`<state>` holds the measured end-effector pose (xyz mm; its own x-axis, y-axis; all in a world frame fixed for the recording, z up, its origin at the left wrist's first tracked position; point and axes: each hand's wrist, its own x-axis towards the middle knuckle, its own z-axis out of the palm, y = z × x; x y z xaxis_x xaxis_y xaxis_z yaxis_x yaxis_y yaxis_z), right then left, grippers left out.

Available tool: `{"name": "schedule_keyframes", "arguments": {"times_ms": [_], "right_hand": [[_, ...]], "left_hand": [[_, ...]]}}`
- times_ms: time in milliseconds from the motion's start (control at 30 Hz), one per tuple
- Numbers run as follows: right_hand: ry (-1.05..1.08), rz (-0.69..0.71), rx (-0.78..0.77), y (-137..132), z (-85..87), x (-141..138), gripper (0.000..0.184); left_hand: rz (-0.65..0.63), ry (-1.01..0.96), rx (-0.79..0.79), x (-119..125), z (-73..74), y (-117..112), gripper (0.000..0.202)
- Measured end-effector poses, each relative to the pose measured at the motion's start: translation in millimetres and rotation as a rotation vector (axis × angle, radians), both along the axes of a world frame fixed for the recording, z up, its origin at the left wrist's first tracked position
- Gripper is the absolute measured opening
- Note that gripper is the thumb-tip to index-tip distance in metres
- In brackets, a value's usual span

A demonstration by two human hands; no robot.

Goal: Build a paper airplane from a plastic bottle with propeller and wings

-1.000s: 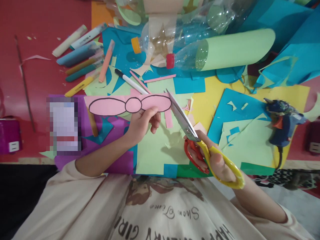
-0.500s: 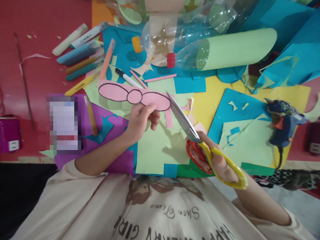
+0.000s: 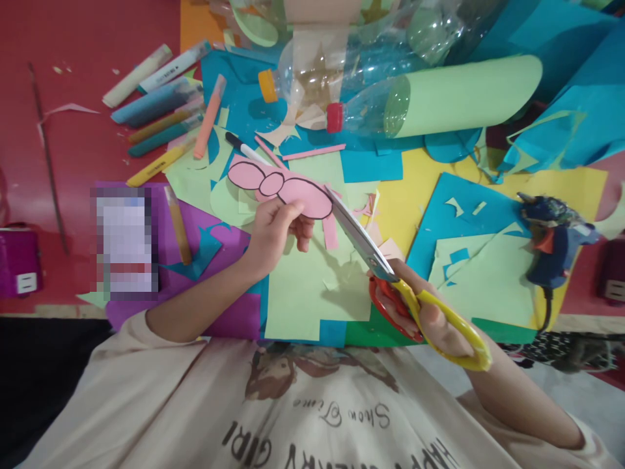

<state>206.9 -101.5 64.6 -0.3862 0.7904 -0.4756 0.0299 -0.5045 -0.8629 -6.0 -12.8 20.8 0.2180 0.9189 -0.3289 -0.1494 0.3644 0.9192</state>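
Observation:
My left hand [image 3: 279, 234] pinches a pink paper piece [image 3: 305, 195] by its lower edge. A bow shape is drawn on it in black outline: two large loops with a small oval between them. My right hand [image 3: 415, 306] grips a pair of scissors [image 3: 364, 241] with one yellow and one red handle, fingers through the loops. The blades look nearly closed, and their tips lie at the right end of the pink paper, by the outline of the right loop. Pink paper strips [image 3: 315, 152] lie just beyond the paper.
Several markers [image 3: 161, 107] lie at the left, above a phone-like device [image 3: 127, 241] with a blurred screen. Plastic bottles lie at the back, one wrapped in green paper [image 3: 463, 94]. A blue glue gun [image 3: 551, 251] rests at the right. Coloured sheets and scraps cover the table.
The pink paper's left end has swung toward the right and looks foreshortened, turned in my left hand. The scissors have shifted slightly right and down, their blades closer together.

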Motion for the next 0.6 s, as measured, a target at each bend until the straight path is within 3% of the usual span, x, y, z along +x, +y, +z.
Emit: {"name": "schedule_keyframes", "arguments": {"times_ms": [600], "right_hand": [[0.034, 0.025, -0.103, -7.7, -7.4, 10.2, 0.07]], "left_hand": [[-0.026, 0.007, 0.029, -0.9, -1.5, 0.8, 0.028]]}}
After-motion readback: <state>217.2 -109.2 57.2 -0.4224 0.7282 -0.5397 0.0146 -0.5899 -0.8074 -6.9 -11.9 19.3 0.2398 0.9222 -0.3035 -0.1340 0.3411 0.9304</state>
